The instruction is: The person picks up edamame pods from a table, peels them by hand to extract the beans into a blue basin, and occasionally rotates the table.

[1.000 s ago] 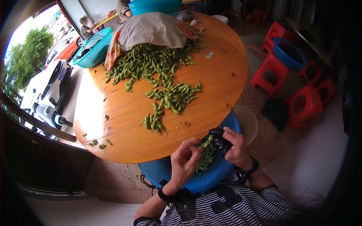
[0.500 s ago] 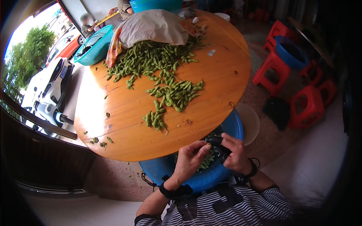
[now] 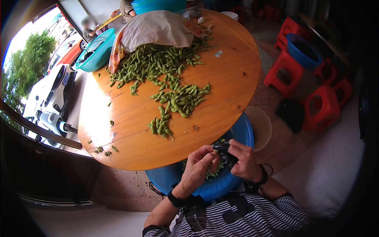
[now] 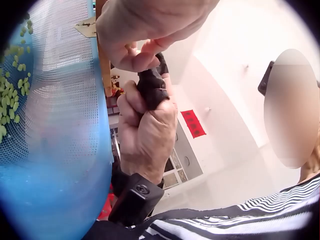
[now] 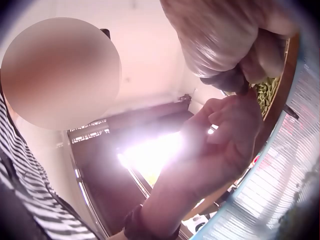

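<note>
Over a blue mesh basket (image 3: 248,132), my two hands meet at the fingertips. My left hand (image 3: 195,168) pinches a green bean pod (image 3: 215,151), mostly hidden by the fingers. Black coverings (image 4: 152,87) wrap the thumb and a finger of my right hand (image 3: 245,162), which pinches the same pod from the other side. Shelled green beans (image 4: 10,102) lie inside the basket below. On the round wooden table (image 3: 221,87) ahead are a large heap of pods (image 3: 158,63) and a smaller group of pods (image 3: 182,100) nearer me.
A pale cloth (image 3: 158,29) covers the back of the heap. A teal basket (image 3: 103,51) stands at the table's left edge. To the right are a pale bucket (image 3: 261,128), red stools (image 3: 285,75) and a blue basin (image 3: 303,52). Another person (image 3: 89,33) is at the far left.
One second ago the pod showed between separated fingertips. The left hand has since moved right and up to the right hand's black-covered fingers, and the pod is now mostly hidden.
</note>
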`<state>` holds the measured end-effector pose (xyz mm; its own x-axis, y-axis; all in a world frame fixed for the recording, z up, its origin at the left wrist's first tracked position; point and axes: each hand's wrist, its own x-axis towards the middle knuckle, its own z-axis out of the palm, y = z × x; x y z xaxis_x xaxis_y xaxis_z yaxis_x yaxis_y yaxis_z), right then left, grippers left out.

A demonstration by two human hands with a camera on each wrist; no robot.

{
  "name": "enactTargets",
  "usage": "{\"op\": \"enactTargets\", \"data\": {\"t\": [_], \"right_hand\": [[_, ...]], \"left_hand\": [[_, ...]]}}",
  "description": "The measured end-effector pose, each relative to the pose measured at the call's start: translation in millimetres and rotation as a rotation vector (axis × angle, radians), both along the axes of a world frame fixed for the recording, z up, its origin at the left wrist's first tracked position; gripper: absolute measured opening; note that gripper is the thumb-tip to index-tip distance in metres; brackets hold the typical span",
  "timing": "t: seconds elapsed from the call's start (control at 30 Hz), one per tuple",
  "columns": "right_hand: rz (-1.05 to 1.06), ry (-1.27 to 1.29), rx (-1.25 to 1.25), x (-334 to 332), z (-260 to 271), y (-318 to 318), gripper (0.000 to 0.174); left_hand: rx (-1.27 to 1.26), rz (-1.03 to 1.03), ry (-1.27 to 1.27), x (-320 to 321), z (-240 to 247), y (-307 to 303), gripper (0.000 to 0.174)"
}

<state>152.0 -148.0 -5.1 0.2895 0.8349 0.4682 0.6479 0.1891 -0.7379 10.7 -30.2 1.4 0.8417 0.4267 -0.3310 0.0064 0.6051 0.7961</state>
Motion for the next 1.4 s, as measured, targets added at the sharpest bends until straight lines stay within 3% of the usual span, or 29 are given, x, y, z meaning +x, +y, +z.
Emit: {"op": "enactTargets", "data": {"t": [0.17, 0.23, 0.27, 0.33, 0.37, 0.4, 0.43, 0.47, 0.5, 0.57, 0.6, 0.7, 0.83, 0.9, 0.93, 1.0, 1.03, 1.1, 1.23, 1.33, 1.4], "right_hand": [[0.014, 0.122, -0.041, 7.9, -2.2, -1.9, 0.04], [0.0, 0.217, -0.011, 20.5, -1.6, -5.6, 0.032], [-0.044, 0.463, -0.053, 23.1, 6.8, -13.0, 0.027], [-0.188, 0.569, -0.057, 42.2, 12.7, -33.4, 0.03], [-0.264, 0.566, -0.061, 54.8, 14.0, -42.9, 0.032], [-0.37, 0.362, -0.081, 66.2, 20.8, -46.6, 0.033], [-0.412, -0.039, -0.046, 85.5, 8.4, -54.3, 0.039], [-0.456, -0.094, -0.115, 96.8, 1.9, -62.4, 0.044], [-0.5, -0.149, -0.185, 104.1, -2.8, -68.0, 0.049], [-0.577, -0.143, -0.26, 109.3, -13.9, -73.4, 0.052], [-0.656, -0.136, -0.332, 110.0, -16.9, -75.0, 0.056], [-0.625, -0.045, -0.338, 112.4, -16.7, -75.6, 0.057], [-0.664, -0.116, -0.332, 108.0, -12.6, -72.0, 0.055], [-0.604, -0.055, -0.249, 111.3, -14.5, -69.4, 0.052], [-0.603, -0.056, -0.245, 109.2, -9.7, -67.5, 0.052], [-0.616, 0.053, -0.309, 98.9, 4.2, -60.9, 0.05], [-0.622, 0.053, -0.309, 95.2, 5.7, -57.5, 0.05], [-0.515, 0.098, -0.202, 85.9, 7.6, -51.2, 0.048], [-0.398, 0.188, -0.144, 69.2, 10.3, -34.9, 0.045], [-0.333, 0.201, -0.109, 62.5, 12.1, -26.8, 0.039], [-0.282, 0.276, -0.1, 53.7, 17.5, -21.7, 0.034]], "left_hand": [[-0.004, -0.006, -0.052, 1.7, -4.9, 1.7, 0.012], [0.195, -0.123, 0.016, -0.4, -1.7, 7.5, 0.01], [0.195, -0.119, 0.023, -5.4, -5.7, 12.3, 0.01], [1.289, -0.401, 0.043, -16.5, -23.9, 26.6, 0.025], [1.29, -0.403, 0.049, -21.5, -29.7, 29.6, 0.025], [1.406, -0.516, 0.15, -26.1, -35.5, 30.9, 0.029], [1.516, -0.63, 0.254, -29.0, -40.7, 33.5, 0.033], [1.418, -0.827, 0.403, -28.2, -43.8, 41.7, 0.036], [1.417, -0.826, 0.402, -34.7, -63.9, 49.4, 0.036], [2.788, -0.517, 0.275, -50.1, -112.9, 61.1, 0.032], [2.787, -0.517, 0.278, -49.5, -117.1, 62.0, 0.032], [2.589, -0.761, 0.465, -41.0, -126.0, 59.6, 0.031], [2.365, -0.98, 0.62, -28.0, -125.7, 54.4, 0.03], [1.219, -0.433, 0.38, -24.5, -115.9, 50.9, 0.028], [1.222, -0.431, 0.38, -24.7, -121.3, 51.9, 0.028], [1.618, -0.534, 0.33, -24.5, -137.7, 54.5, 0.026], [1.619, -0.538, 0.325, -21.8, -136.3, 53.7, 0.026], [1.958, -0.939, 0.482, -19.9, -133.8, 49.9, 0.027], [2.076, -0.811, 0.473, -23.9, -122.7, 42.9, 0.021], [2.115, -0.961, 0.441, -20.3, -121.3, 45.8, 0.02], [1.866, -0.945, 0.463, -18.4, -111.3, 41.0, 0.016]]}}
